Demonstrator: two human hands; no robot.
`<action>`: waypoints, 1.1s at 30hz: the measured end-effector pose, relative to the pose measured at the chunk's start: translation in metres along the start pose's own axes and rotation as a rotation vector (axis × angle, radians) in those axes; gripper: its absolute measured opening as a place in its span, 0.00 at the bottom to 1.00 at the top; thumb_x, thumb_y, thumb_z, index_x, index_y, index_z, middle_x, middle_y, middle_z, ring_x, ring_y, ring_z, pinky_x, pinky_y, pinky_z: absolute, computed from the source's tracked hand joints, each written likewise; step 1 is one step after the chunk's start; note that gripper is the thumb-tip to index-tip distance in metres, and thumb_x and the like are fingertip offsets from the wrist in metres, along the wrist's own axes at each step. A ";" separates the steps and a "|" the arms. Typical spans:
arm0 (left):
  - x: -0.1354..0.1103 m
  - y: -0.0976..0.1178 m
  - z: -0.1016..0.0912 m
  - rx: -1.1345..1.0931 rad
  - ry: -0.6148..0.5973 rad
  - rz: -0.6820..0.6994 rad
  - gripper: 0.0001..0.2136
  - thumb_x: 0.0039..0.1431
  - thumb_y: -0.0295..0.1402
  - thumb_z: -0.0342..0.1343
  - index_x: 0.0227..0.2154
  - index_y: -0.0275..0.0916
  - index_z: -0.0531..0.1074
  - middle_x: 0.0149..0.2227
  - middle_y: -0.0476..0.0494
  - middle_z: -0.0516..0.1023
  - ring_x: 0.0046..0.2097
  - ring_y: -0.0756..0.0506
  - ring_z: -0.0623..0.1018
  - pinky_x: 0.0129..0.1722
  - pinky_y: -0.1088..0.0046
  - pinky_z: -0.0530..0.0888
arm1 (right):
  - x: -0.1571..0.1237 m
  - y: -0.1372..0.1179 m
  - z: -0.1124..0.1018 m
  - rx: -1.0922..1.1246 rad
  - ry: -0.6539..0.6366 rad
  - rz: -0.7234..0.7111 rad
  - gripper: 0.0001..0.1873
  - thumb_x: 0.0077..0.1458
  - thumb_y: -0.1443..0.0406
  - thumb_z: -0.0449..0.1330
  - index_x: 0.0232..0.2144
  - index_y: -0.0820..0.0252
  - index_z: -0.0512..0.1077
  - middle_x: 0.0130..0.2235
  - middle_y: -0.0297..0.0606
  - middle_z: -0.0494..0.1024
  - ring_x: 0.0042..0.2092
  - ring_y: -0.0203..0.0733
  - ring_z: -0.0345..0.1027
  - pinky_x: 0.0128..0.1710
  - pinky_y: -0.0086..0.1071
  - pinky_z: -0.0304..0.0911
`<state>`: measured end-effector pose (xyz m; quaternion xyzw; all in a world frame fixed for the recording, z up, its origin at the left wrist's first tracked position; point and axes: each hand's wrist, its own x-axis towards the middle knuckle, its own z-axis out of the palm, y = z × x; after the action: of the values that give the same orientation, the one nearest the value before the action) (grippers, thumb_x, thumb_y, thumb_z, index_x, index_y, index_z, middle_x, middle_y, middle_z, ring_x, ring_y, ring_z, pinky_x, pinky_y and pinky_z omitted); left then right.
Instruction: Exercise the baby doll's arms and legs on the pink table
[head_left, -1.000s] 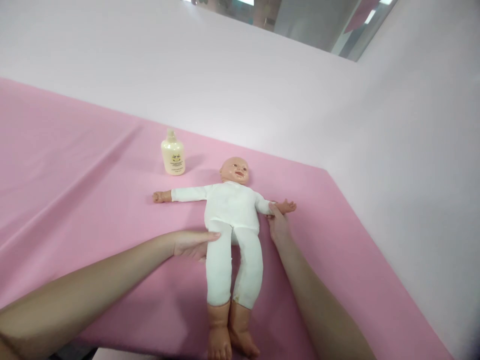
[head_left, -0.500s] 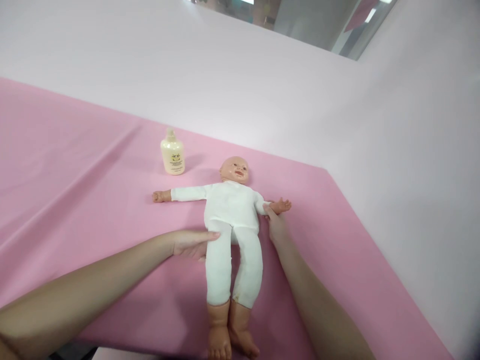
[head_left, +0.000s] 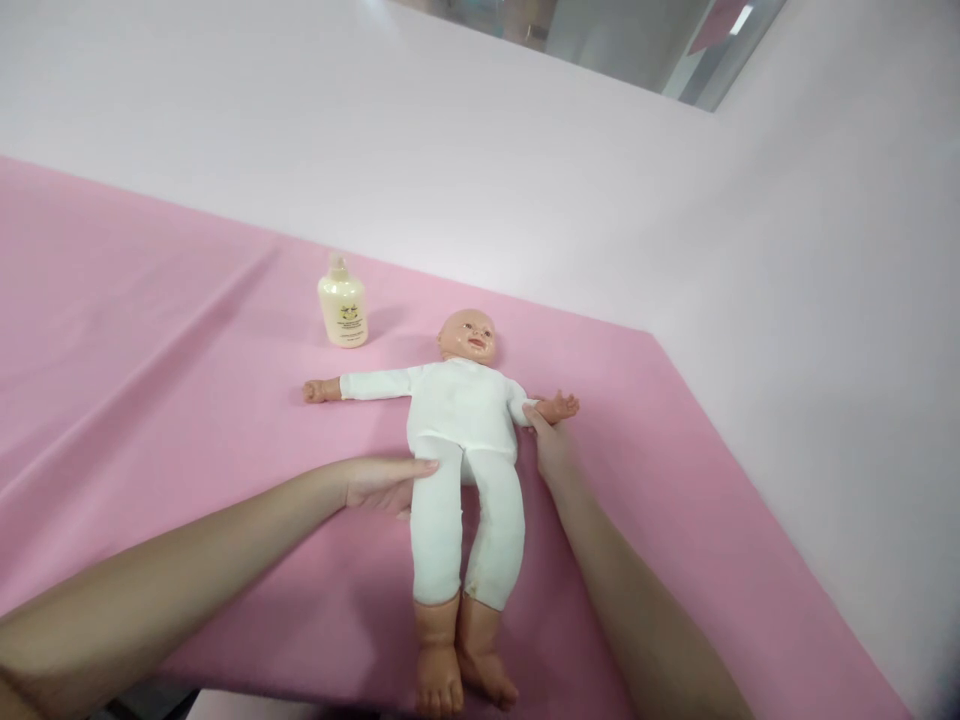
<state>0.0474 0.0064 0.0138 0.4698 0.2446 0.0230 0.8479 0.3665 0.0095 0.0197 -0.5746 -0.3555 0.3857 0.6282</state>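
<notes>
A baby doll (head_left: 461, 415) with a white cloth body lies on its back, head away from me, feet toward the near table edge. My left hand (head_left: 386, 485) grips the doll's thigh on the left side, thumb on top and the other fingers partly hidden beneath. On the other side, my right hand (head_left: 551, 440) holds the doll's forearm just below its hand, with the thumb over the white sleeve. The doll's other arm stretches out to the left, untouched.
A cream-coloured pump bottle (head_left: 343, 308) with a printed label stands left of the doll's head. A pink cloth (head_left: 187, 320) with a long crease covers the table. White walls (head_left: 525, 180) rise behind and to the right, with a window (head_left: 615, 45) at the top.
Almost nothing differs. The view has shifted very slightly, while both hands keep their places on the doll.
</notes>
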 end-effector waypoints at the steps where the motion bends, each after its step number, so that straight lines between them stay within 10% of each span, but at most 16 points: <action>1: 0.001 -0.002 -0.001 0.002 0.005 0.002 0.52 0.53 0.76 0.73 0.69 0.41 0.81 0.69 0.29 0.85 0.76 0.25 0.77 0.73 0.51 0.73 | 0.000 0.000 0.000 -0.002 -0.003 0.000 0.30 0.44 0.47 0.81 0.46 0.50 0.79 0.51 0.45 0.85 0.58 0.58 0.80 0.57 0.50 0.78; 33: 0.005 -0.007 -0.003 -0.013 0.000 0.002 0.48 0.51 0.76 0.74 0.62 0.41 0.84 0.68 0.30 0.86 0.77 0.25 0.76 0.75 0.50 0.71 | -0.001 -0.002 0.000 -0.030 -0.005 -0.002 0.29 0.44 0.46 0.81 0.44 0.50 0.80 0.50 0.45 0.86 0.57 0.59 0.80 0.58 0.52 0.79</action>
<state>0.0494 0.0065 0.0045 0.4647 0.2442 0.0253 0.8508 0.3660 0.0090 0.0220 -0.5826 -0.3635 0.3810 0.6191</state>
